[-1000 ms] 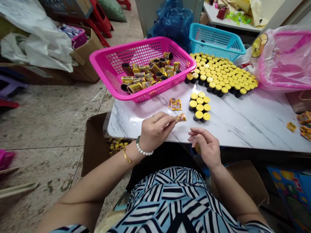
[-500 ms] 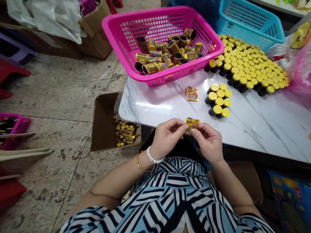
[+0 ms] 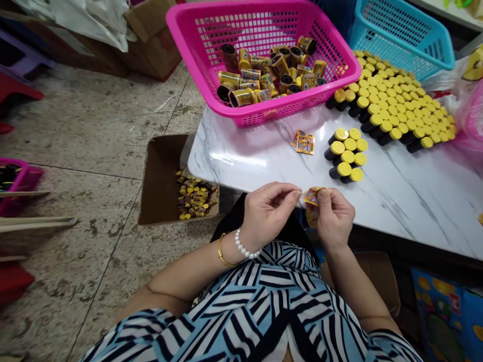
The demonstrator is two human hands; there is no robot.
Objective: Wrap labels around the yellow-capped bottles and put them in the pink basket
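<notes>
My right hand (image 3: 335, 216) pinches a small printed yellow-orange label (image 3: 311, 195) between thumb and fingers, just over the table's front edge. The label looks bent, its near side bulging. Just left of it, my left hand (image 3: 269, 208) is closed, thumb and forefinger tips pressed together; whether anything thin is between them I cannot make out. Beyond the hands lie a few more flat printed labels (image 3: 305, 143) on the white marbled table (image 3: 234, 161). To their right stands a small group of black tubes with yellow caps (image 3: 347, 157).
A pink basket (image 3: 260, 113) of labelled tubes sits at the back. A large block of yellow-capped tubes (image 3: 400, 103) stands at the right, before a blue basket (image 3: 411, 37). On the floor at left is a cardboard box (image 3: 160, 186) holding labelled, yellow-capped tubes.
Both hands held the label flat between them before. My right hand has moved slightly right with the label, now bent, and my left fingertips have come off it. The view has shifted a little.
</notes>
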